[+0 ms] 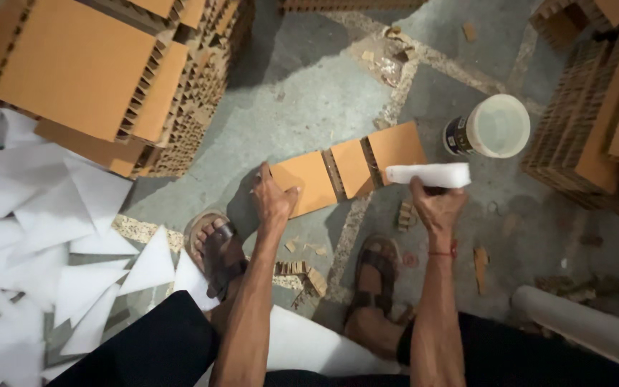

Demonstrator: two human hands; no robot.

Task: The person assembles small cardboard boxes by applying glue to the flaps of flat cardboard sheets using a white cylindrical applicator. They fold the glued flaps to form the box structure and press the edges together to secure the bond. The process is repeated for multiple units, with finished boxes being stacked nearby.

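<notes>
My left hand lies flat on the folded cardboard strip; my right hand grips a white roller, which could slip from my grasp.

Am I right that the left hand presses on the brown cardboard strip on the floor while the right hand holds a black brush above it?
Not quite. In the head view the right hand holds a white block-like tool, not a black brush. The left hand does press on the cardboard strip.
</notes>
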